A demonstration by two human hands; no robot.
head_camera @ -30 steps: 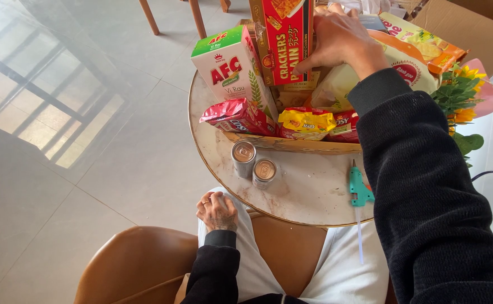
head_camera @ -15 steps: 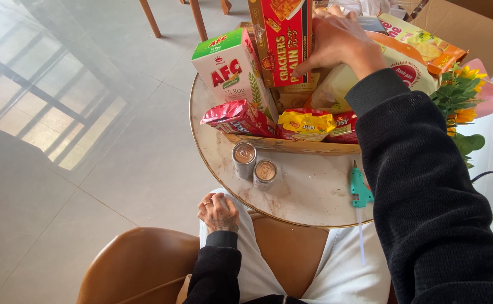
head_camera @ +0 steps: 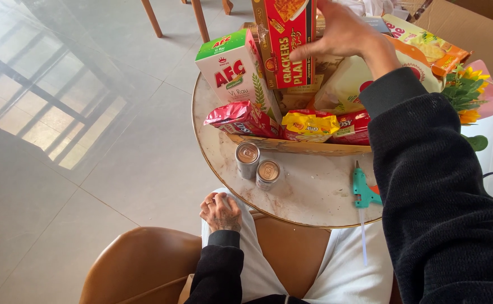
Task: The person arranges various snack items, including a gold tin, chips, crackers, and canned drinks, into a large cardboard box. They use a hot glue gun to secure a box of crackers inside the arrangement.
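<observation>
Red cardboard cracker box [head_camera: 285, 42], tall and glossy, upright at the back of a shallow tray [head_camera: 297, 146] on the round table [head_camera: 308, 188]. Right hand [head_camera: 345, 31] against its right edge, fingers loosely spread, fingertips touching the carton, grip wide rather than clamped. Just left, leaning: white carton with green top [head_camera: 235, 70]. In front, along the tray's near wall: crinkly red snack packet [head_camera: 241, 119], yellow packet [head_camera: 309, 125], another red packet [head_camera: 353, 126]. Behind the wrist, soft pale bag [head_camera: 351, 84]. Near the tray, on the marbled, gold-rimmed tabletop: two metal cans [head_camera: 256, 163], side by side and touching. Teal plastic glue gun [head_camera: 363, 191] at the near edge. Left hand [head_camera: 220, 211] curled into a loose fist on white-clad thigh, holding nothing visible.
</observation>
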